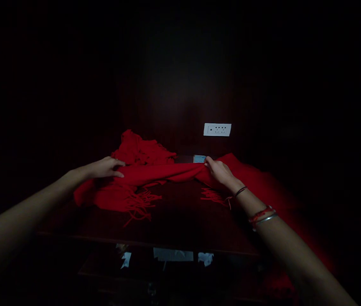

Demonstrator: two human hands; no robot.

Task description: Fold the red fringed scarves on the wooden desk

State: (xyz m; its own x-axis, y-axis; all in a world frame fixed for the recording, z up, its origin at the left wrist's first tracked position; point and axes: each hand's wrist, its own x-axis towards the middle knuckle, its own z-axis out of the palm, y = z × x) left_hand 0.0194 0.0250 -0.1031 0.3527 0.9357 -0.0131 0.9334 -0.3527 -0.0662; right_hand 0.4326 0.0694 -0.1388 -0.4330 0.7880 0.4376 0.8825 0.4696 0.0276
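A red fringed scarf (164, 171) is stretched sideways between my two hands, over a dark tabletop. My left hand (107, 167) grips its left part, thumb and fingers closed on the cloth. With a pinch, my right hand (218, 169) holds the upper edge at the right. Loose fringe hangs at the left and below my right hand. Behind my left hand lies a bunched heap of red cloth (143, 149); whether it joins the scarf I cannot tell. More red cloth (257, 182) spreads to the right, behind my right forearm, and drops over the table's side.
A white socket panel (217, 129) is on the dark wall at the back. A small light-blue item (199, 159) lies near the wall, beside my right hand. Below the front edge of the table (174, 229), several pale papers (173, 255) show on a lower shelf. The surroundings are very dark.
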